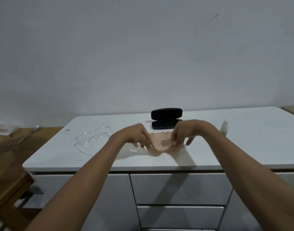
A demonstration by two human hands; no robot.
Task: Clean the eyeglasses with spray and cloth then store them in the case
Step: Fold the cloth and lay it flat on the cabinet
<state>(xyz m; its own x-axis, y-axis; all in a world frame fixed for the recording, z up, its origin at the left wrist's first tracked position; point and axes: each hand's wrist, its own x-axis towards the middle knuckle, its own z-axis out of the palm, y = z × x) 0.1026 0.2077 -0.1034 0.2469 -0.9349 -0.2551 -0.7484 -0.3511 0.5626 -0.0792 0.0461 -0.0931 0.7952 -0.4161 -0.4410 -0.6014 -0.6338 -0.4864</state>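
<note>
Both arms reach fwd over the white cabinet top (243, 147). Left hand (136, 135) and right hand (187, 132) are palm-down w/ fingers bent, each pinching one side of the peach cloth (161, 142), which hangs crumpled btw them, just above the surface. Clear-frame eyeglasses (91, 139) lie left of the hands, apart. Black case (166, 118) stands open behind the cloth. Small spray bottle (224, 128) is upright at right.

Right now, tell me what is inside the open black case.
The black case stands open behind the cloth, but only its dark lid and base show; the floor is hidden by this low angle. The eyeglasses lie outside it.
</note>
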